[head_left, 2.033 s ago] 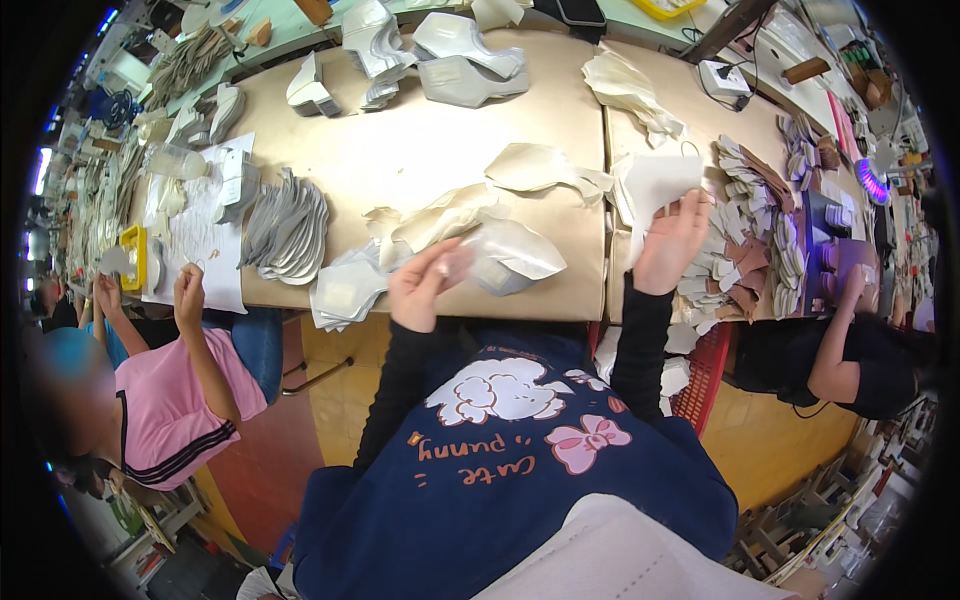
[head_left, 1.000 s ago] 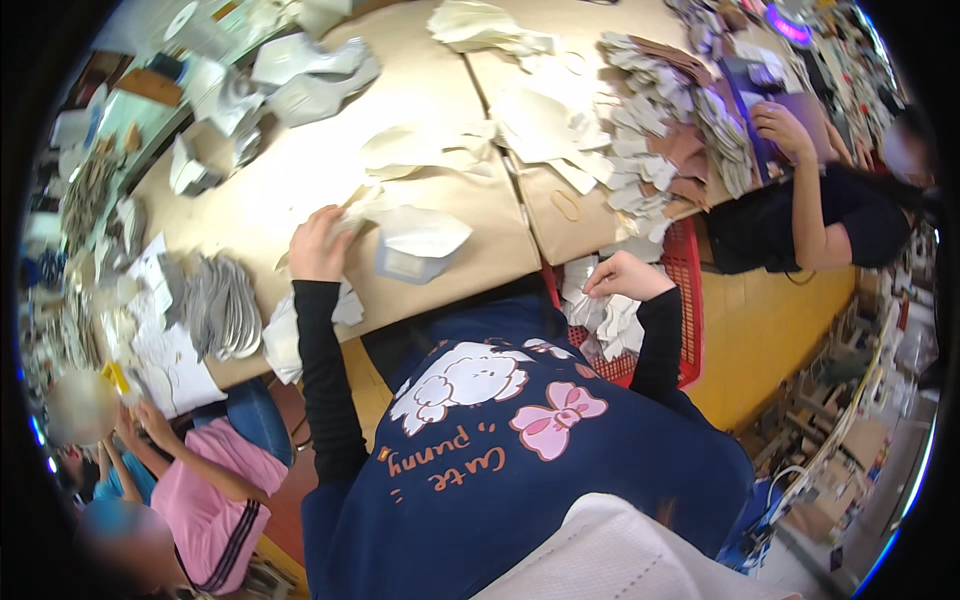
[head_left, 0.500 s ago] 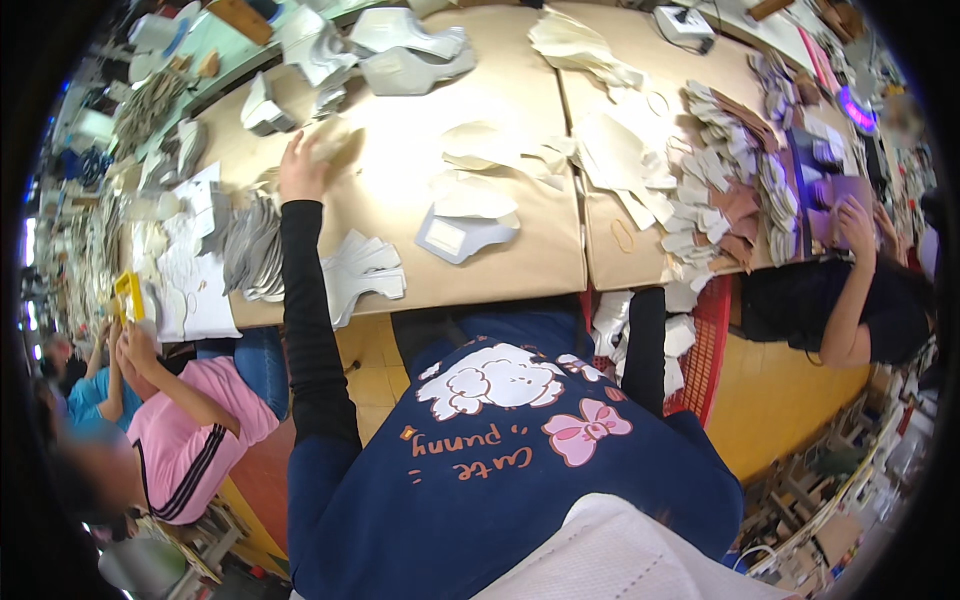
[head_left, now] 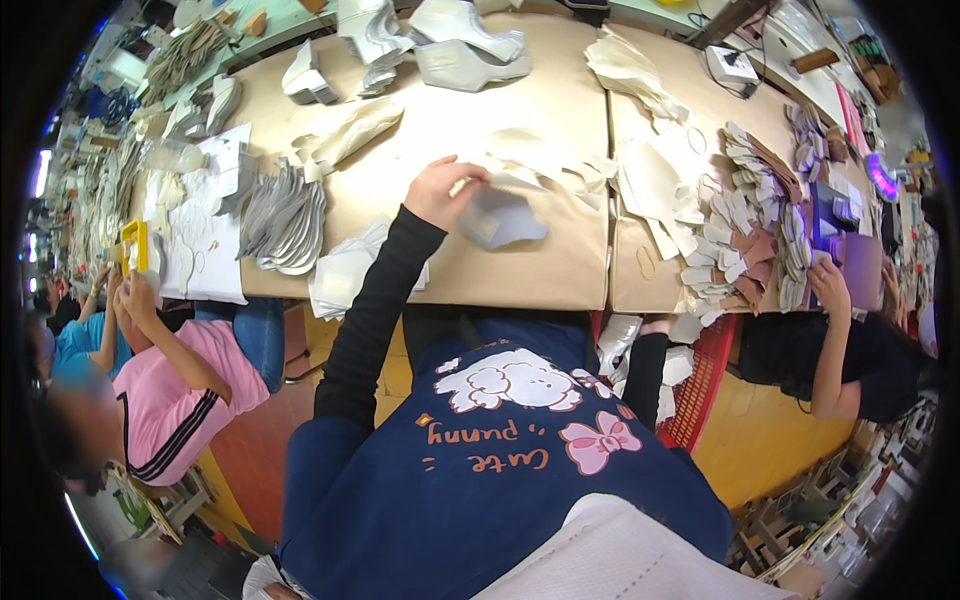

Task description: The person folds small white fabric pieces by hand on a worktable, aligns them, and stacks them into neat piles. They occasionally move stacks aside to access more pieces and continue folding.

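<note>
My left hand reaches over the middle of the table, fingers bent together at the upper left of a grey flat cut piece. Blur there hides what the fingertips pinch. Just beyond the fingers, thin cream cut pieces lie loosely overlapped. Below the table's front edge, my right hand shows only in part, among white pieces at a red basket; its fingers are hidden.
Cream sheets, a fanned grey stack and white pieces lie left. More cream pieces and small grey strips lie right. Co-workers sit at both sides. A white power box stands far right.
My left hand has moved right from the cream sheets, which now lie by themselves, to the grey piece. My right hand has come partly into sight. The whole view has shifted somewhat.
</note>
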Demonstrator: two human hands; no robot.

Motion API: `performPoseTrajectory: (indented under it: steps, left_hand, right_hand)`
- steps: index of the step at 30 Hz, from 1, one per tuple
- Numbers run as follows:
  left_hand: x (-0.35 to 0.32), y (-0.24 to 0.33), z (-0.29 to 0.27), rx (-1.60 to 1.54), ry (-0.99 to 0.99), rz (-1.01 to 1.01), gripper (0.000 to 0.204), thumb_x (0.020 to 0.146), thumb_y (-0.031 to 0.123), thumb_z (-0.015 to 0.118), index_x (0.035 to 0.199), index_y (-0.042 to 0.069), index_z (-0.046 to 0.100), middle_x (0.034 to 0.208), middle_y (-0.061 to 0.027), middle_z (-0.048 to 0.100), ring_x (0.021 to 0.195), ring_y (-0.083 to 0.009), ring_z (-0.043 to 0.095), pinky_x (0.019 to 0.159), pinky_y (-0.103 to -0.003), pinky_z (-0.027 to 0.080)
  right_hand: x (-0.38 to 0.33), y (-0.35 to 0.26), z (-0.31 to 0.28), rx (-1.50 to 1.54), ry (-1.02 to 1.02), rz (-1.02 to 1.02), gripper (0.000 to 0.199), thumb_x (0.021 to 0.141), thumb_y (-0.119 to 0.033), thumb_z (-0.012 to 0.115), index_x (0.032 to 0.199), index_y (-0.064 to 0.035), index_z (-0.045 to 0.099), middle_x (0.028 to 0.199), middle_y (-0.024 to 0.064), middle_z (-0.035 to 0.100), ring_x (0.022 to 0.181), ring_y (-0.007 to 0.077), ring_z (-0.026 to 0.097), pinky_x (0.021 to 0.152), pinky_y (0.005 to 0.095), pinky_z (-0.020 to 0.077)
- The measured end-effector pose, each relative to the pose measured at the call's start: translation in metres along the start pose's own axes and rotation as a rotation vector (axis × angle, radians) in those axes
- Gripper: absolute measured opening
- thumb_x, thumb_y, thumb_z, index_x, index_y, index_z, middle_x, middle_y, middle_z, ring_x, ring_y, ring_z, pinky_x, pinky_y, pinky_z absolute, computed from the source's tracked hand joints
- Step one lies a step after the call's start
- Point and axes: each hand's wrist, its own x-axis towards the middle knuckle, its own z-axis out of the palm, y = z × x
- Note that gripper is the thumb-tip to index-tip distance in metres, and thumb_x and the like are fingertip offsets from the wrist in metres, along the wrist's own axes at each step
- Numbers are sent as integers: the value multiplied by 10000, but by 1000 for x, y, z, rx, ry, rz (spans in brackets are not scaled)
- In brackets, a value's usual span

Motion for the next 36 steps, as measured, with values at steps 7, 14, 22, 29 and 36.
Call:
performPoseTrajectory:
  steps: [7,14,22,29,36]
  left_hand:
    - [2,-38,-71,-34,859,-223,124,854,78,717,955,7,711,896,-107,730,823,-160,692,745,-268,516]
    - [-18,-118,-85,717,476,-285,149,873,250,697,985,153,714,839,-113,701,756,-290,675,640,-400,523]
    - [-27,-108,-67,429,445,-147,280,899,150,657,1149,22,663,1148,-152,677,1099,-313,628,950,-376,483]
    - [-34,-37,-20,94,138,-102,247,889,43,627,1129,1,671,1101,-145,696,1064,-269,652,948,-355,475]
    - [-33,-27,-10,19,-20,-92,231,902,23,604,1119,-11,677,1096,-136,704,1053,-233,656,949,-338,474]
  right_hand:
    - [0,7,3,44,32,74,354,973,-167,457,1302,-43,497,1262,98,584,1082,293,595,920,404,492]
    - [-14,5,28,140,8,115,356,967,-167,467,1299,-41,495,1257,100,585,1072,291,597,916,400,492]
    - [-27,0,41,393,-4,120,360,961,-167,479,1296,-38,493,1251,102,586,1060,289,599,911,395,492]
    - [-35,6,38,65,257,-274,319,961,-111,443,1245,20,508,1157,116,619,999,216,621,913,352,491]
    - [3,38,56,612,-585,228,416,1022,-346,389,1304,-79,539,1275,113,610,1115,288,617,966,418,485]
